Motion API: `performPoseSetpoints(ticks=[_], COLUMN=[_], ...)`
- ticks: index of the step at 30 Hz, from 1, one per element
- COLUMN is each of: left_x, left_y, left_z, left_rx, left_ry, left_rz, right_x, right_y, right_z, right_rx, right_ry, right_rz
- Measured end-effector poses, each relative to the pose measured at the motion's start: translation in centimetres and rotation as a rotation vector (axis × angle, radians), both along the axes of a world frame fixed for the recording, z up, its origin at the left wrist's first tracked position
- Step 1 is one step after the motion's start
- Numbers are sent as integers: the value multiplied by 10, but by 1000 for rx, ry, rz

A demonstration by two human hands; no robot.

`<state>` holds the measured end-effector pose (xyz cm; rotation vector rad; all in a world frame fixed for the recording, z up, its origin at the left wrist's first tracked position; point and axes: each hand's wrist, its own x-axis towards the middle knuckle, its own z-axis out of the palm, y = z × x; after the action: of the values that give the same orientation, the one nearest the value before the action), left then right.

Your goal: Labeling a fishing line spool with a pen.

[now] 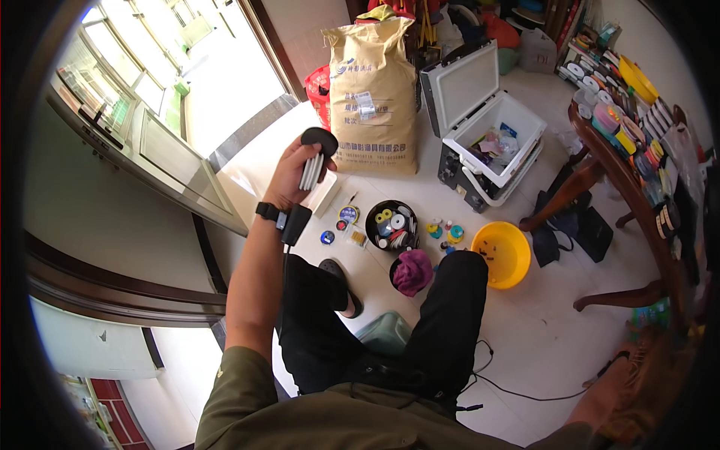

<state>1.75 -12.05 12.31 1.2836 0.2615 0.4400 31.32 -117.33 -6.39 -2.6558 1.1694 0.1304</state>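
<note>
My left hand, raised at upper left of centre, holds a stack of thin white discs with a round black disc at its top. My right arm reaches to the lower right edge, where my right hand is blurred and partly hidden; what its fingers do cannot be told. On the floor before me, a round black container holds white, yellow and red spools. Beside it lie a blue-and-yellow round tin, a blue spool and teal spools. A purple cloth sits in a smaller black container.
A yellow basin with small dark pieces stands right of my knee. Behind are a large paper sack and an open white-lined cooler box. A wooden table loaded with spools is at right. A black cable crosses the floor.
</note>
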Motion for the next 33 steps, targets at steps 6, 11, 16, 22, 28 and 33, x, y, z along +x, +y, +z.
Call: performPoseSetpoints(ticks=[6, 11, 16, 22, 28, 33], left_x=[-4, -13, -21, -21, -4, 9], left_y=[13, 52, 96, 65, 31, 19], left_z=[31, 38, 57, 59, 55, 59], left_rx=[92, 241, 132, 185, 101, 70], left_ry=[17, 37, 74, 72, 28, 29], left_rz=[90, 77, 318, 107, -10, -123], right_x=[7, -3, -25, -70, -133, -171], right_y=[20, 38, 26, -24, -58, -43], right_z=[-43, -35, -13, -2, 3, 8], right_rx=[11, -666, -55, -109, -87, 10], right_ry=[175, 651, 75, 48, 136, 79], right_rz=[81, 740, 244, 59, -86, -216])
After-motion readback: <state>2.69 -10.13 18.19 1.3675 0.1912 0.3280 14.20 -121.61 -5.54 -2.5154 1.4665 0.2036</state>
